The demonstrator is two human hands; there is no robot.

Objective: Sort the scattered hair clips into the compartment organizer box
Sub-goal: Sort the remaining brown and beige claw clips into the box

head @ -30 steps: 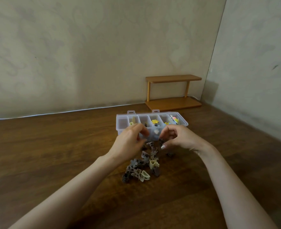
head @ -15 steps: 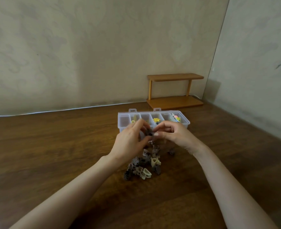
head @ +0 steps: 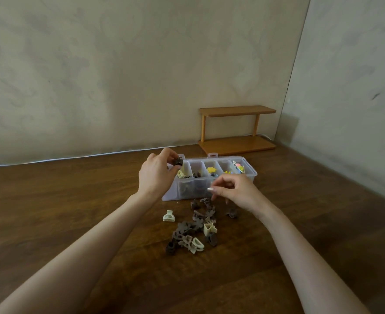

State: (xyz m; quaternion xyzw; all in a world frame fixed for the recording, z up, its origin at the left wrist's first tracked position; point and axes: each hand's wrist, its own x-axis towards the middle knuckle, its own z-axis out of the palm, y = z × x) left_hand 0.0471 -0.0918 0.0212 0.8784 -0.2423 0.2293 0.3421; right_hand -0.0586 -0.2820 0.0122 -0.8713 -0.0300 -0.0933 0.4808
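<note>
Near the frame's middle, the left hand (head: pixel 156 175) pinches a small brown clip (head: pixel 178 162) over the left end of the clear box (head: pixel 252 174), the right hand (head: pixel 235 191) curls its fingers, around what I cannot tell, and the clip looks light and hard, best pinched by its sides.

Wooden table (head: pixel 73 211) under box (head: pixel 188 190), clips (head: pixel 194 227), rack (head: pixel 236 145)

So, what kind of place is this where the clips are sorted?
Probably a room in a home: a dark wooden surface meets plain pale walls in a corner, and a small wooden shelf stands there.
</note>
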